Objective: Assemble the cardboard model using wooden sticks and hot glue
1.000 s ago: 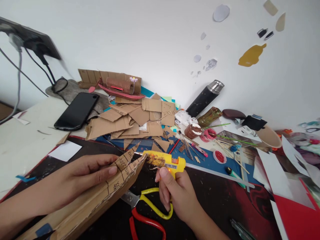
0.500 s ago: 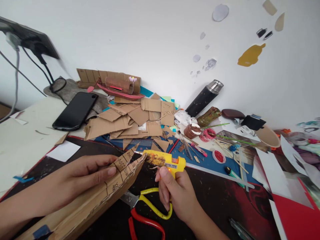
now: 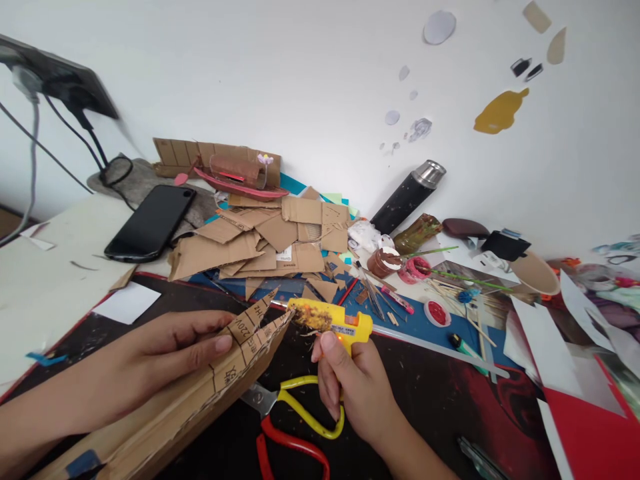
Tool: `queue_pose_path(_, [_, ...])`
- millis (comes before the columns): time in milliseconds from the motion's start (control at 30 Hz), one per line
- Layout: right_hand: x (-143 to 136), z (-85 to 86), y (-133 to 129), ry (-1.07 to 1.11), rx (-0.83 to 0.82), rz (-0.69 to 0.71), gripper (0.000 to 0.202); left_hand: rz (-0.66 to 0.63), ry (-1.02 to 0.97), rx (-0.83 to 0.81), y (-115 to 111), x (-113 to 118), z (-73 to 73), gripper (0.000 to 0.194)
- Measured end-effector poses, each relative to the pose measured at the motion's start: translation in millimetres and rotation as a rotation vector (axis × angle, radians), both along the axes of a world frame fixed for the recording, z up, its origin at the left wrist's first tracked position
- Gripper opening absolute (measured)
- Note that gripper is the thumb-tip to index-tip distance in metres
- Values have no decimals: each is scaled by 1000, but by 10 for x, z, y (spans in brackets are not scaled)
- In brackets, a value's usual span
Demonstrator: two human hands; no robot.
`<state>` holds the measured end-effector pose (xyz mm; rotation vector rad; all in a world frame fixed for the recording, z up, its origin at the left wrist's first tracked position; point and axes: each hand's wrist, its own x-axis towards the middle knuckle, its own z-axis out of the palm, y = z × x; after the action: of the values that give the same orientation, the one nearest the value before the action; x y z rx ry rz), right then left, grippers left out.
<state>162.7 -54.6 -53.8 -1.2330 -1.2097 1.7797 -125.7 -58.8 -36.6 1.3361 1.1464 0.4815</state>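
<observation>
My right hand [image 3: 353, 387] is closed around the handle of a yellow hot glue gun [image 3: 320, 319], its front crusted with brown residue. A clear glue stick [image 3: 440, 353] runs out of the gun's back. The nozzle points left, by the pointed end of a long folded cardboard piece [image 3: 220, 387] with printed writing. My left hand [image 3: 175, 353] grips that piece from above, fingers and thumb along its upper side. Whether the nozzle touches the cardboard I cannot tell. Scissors [image 3: 300, 427] with one yellow and one red handle lie beneath, their blades partly hidden by the cardboard.
Cardboard scraps [image 3: 265, 233] are heaped at the back, before a model boat [image 3: 240, 180]. A phone [image 3: 150, 223] lies left. Behind on the right are a black thermos [image 3: 407, 197], paint pots [image 3: 385, 261] and brushes [image 3: 373, 293]. White and red paper [image 3: 590, 427] covers the right edge.
The glue gun has shifted very slightly to the right. My left hand and the cardboard piece have stayed almost still.
</observation>
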Motion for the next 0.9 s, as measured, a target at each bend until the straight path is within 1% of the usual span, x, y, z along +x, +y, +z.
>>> queue_pose_path(167, [4,-7,-1,-5,2,4,69,-20,-12,-13,10,15,16,48])
queue_pose_path(333, [6,-16,-4,-1,4,1,69,23,-18,12,27,50,49,47])
queue_pose_path(467, [5,-22,-9,-1,-1,-5,69,2,-22,2,17,31,31,44])
queue_pose_path(633, [0,-9,-2,-7,-2,-12,70,-3,3,16,3,10,0,47])
queue_pose_path(900, [3,-10,-1,-6,2,-22,71,7,1,20,5,35,-3,46])
